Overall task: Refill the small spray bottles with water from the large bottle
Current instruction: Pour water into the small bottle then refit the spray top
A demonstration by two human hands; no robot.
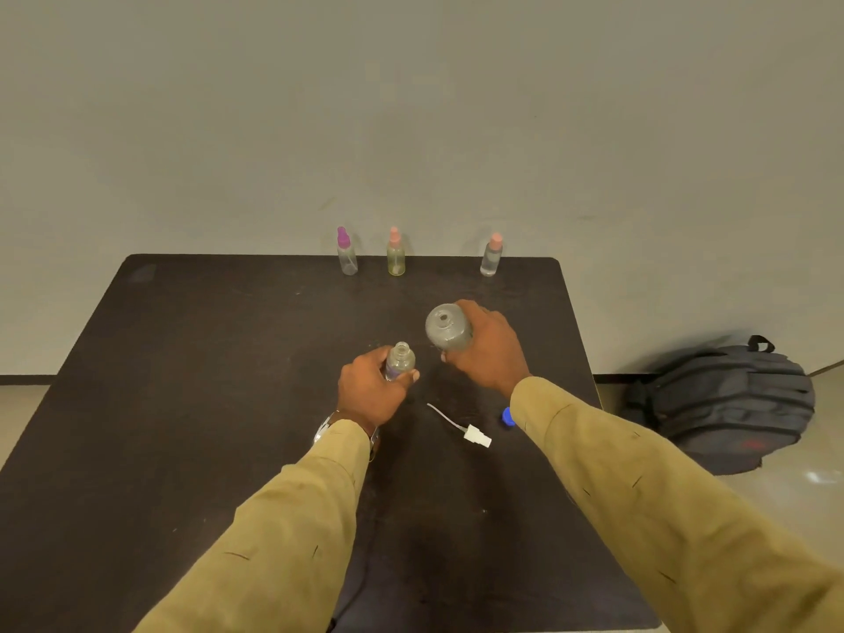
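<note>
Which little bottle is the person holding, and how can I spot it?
Find the big dark table, then its middle, where the left hand grips a small clear bottle beside the large bottle held by the right hand. Unlike the purple-capped bottle, the yellowish bottle and the pink-capped bottle standing at the far edge, it wears no cap: its neck is open.

The left hand (365,395) grips a small clear uncapped spray bottle (400,360). Just right of that bottle, the right hand (488,354) holds a large clear plastic bottle (447,328), its mouth open. Nearer the person than that bottle lie a white spray pump (477,434) and a blue cap (507,415).
</note>
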